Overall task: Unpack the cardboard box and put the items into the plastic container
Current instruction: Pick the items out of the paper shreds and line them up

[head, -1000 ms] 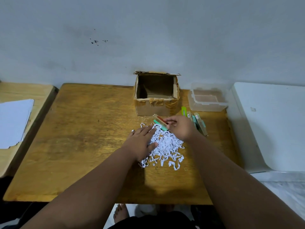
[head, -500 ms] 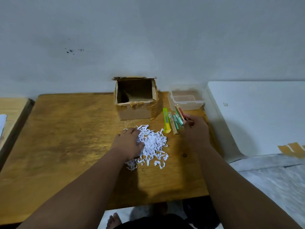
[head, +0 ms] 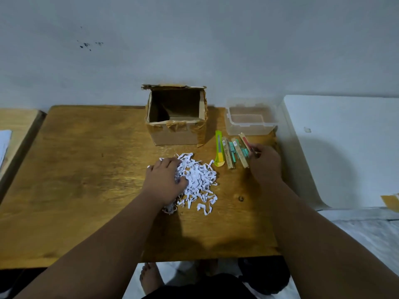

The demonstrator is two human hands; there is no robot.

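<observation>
Where the wooden desk [head: 86,180] meets the grey wall along its far edge, the open cardboard box [head: 176,124] stands at mid-edge, its taped front facing the viewer and its dim interior showing only bare cardboard as far as can be made out. To its right, at the far right corner, sits the clear plastic container [head: 250,121], lidless; its transparent walls make its contents hard to judge. A white flat surface [head: 345,147] adjoins the desk's right edge, and a second wooden top [head: 17,130] carrying a sheet cut off by the frame adjoins the left edge. Near the desk's centre lies a heap of shredded white paper [head: 198,180], with the left hand [head: 164,182] resting palm-down on its left side, fingers curled loosely into the shreds and covering part of the heap. Between the heap and the container, a row of slim items lies side by side: a green and yellow utility knife [head: 219,151], then several tan and teal packets [head: 234,152] whose print is too small to read. The right hand [head: 264,162] pinches the near end of the rightmost packet, a red-marked one [head: 245,140], hiding that end. A bare foot [head: 149,279] shows below the near edge.
</observation>
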